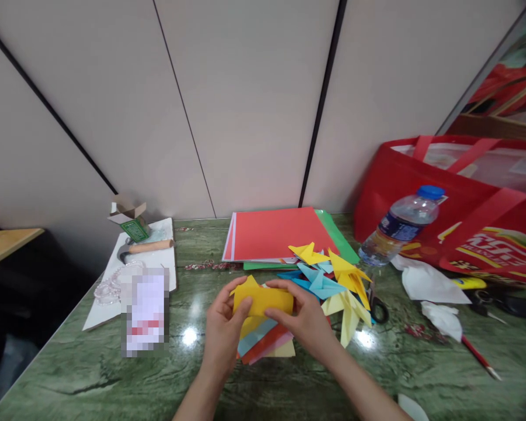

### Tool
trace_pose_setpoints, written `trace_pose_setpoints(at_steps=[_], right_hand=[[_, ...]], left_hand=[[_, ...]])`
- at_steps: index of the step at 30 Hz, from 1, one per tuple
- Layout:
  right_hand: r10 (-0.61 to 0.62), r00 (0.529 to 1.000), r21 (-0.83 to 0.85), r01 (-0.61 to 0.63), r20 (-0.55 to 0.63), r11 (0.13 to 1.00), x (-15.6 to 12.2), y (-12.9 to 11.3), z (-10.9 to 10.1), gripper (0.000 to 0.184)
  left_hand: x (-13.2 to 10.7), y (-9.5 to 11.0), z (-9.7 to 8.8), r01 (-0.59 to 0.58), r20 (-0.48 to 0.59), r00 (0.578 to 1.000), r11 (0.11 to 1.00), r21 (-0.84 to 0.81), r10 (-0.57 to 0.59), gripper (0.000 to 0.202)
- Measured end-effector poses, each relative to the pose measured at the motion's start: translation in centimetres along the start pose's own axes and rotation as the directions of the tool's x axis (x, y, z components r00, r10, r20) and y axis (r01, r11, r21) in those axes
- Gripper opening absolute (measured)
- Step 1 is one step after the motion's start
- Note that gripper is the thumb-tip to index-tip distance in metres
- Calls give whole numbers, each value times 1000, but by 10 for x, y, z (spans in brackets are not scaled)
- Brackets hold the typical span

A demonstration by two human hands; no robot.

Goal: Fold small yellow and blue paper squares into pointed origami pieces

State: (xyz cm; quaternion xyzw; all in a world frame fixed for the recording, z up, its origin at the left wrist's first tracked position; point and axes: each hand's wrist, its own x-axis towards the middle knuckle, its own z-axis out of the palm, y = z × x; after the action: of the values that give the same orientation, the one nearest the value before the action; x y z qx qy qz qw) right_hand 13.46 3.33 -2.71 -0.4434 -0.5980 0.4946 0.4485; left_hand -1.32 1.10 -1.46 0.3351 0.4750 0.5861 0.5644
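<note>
A yellow sheet of origami paper (263, 300), partly folded or curved over, is held up between both hands. My left hand (226, 313) grips its left end, thumb in front and fingers behind. On the right end, my right hand (298, 310) pinches it the same way. Below the hands lies a loose stack of coloured paper squares (267, 344) in yellow, blue, orange, pink and cream. Just right of my right hand sits a pile of folded paper pieces (322, 283) in yellow, blue and cream.
Red paper sheets (280, 234) lie behind. Scissors (379, 310), a water bottle (401, 225), a red bag (464, 204), crumpled tissues (433, 280) and a red pencil (480, 356) are at right. At left, a white board (107, 316) carries a small box (134, 225), a hammer (146, 248) and beads (118, 283).
</note>
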Motion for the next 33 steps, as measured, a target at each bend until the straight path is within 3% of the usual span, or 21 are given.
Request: trace_pose_setpoints(at_steps=[10, 15, 33], right_hand=[[36, 999, 50, -37, 21, 998, 1, 3, 2, 28], [37, 999, 32, -38, 17, 999, 2, 5, 0, 21], [34, 999, -29, -35, -29, 999, 3, 6, -1, 19]], left_hand=[[-3, 4, 3, -20, -92, 995, 997, 69, 26, 44], [-4, 4, 4, -29, -73, 997, 996, 81, 35, 31], [-3, 2, 1, -34, -40, 998, 994, 105, 38, 35]])
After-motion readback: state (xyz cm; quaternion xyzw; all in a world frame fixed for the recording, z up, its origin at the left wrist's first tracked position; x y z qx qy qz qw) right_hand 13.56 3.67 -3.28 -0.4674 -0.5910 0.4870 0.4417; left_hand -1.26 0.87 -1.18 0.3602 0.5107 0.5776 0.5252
